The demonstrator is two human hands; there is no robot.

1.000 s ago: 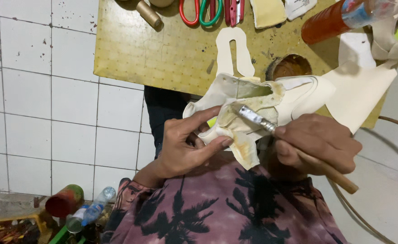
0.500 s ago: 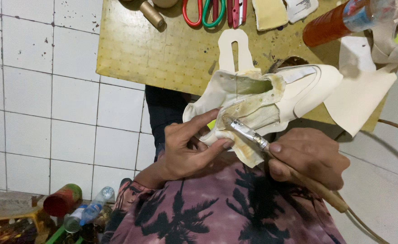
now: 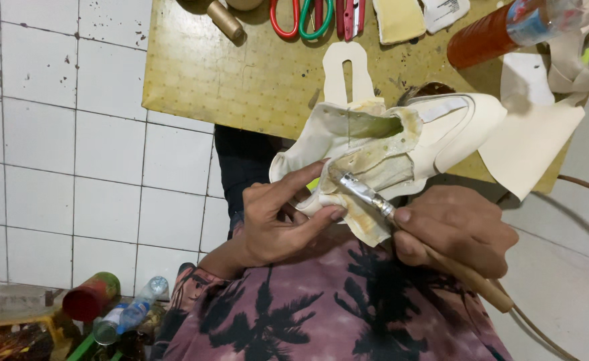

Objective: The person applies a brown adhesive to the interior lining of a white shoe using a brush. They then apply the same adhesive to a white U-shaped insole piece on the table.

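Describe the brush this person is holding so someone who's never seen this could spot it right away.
Start at the yellow board at the top, then come down to the cream shoe upper held in front of the patterned shirt. The brush crosses its stained flap, gripped by the right hand while the left hand pinches the upper. Its metal collar and wooden handle set it apart from the scissors above.

Your left side lies open over the tiled floor (image 3: 73, 167); ahead, the board (image 3: 241, 73) carries scissors (image 3: 301, 20), a glue tin (image 3: 428, 90) and a bottle (image 3: 502, 30).
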